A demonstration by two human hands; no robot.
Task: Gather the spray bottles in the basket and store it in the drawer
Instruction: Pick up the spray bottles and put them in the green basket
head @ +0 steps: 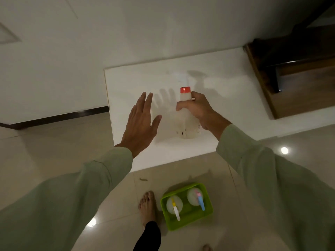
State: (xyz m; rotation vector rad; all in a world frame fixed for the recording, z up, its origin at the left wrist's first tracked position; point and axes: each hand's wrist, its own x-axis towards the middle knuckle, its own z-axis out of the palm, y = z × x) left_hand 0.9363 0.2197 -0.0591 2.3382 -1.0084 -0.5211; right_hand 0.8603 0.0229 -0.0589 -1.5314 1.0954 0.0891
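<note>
By your bare foot (147,207), a lime-green rectangular plastic basket (188,224) on the glossy tiled floor (54,142) holds two translucent spray bottles (174,205). Farther, above the smooth white desk (226,98), your left hand (141,124) spreads flat, released; your right hand (198,109) grasps a red-capped translucent bottle (185,98).

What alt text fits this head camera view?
A person's right hand grips a red-capped bottle standing on a white counter; the left hand hovers open beside it. Below, a green basket on the floor holds two spray bottles.
</note>
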